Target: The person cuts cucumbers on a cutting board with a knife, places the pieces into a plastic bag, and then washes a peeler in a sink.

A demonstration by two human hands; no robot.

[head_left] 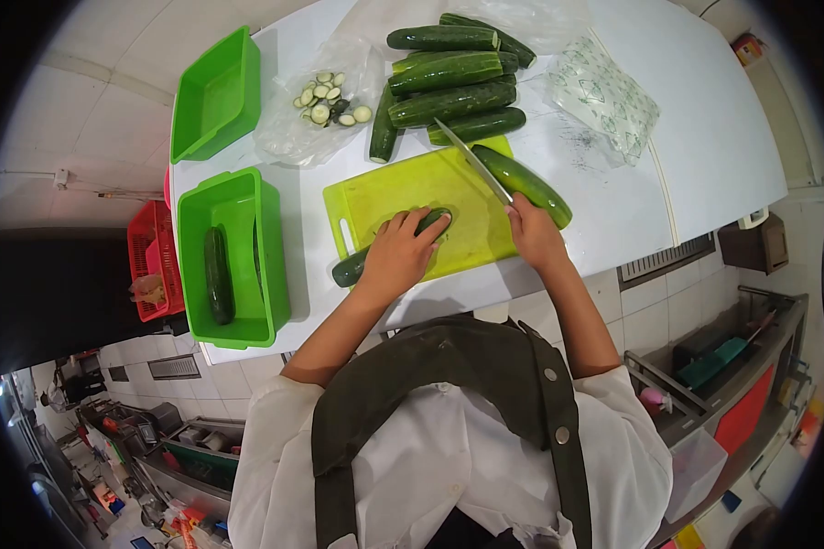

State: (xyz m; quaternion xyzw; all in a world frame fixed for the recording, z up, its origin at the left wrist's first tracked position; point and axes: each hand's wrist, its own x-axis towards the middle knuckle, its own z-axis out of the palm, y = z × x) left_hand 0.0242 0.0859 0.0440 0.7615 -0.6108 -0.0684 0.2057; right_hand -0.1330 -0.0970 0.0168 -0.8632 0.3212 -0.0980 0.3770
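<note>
My left hand (399, 252) presses down over a dark green cucumber (349, 270), its fingers curled around it on the yellow-green cutting board (375, 199). One end of that cucumber sticks out past the board's lower left edge. In my right hand (537, 236) is a knife (476, 163), gripped by the handle, its blade slanting up and left towards the pile. Just right of the blade lies another cucumber (524, 187), across the board's right edge. Several whole cucumbers (453, 103) are heaped beyond the board.
Sliced cucumber ends (320, 99) lie on a clear plastic bag (288, 128). Two green tubs stand at left: the nearer tub (279, 302) holds cucumbers, and the farther tub (250, 91) sits behind it. A printed plastic packet (604, 99) rests on the white table (719, 137).
</note>
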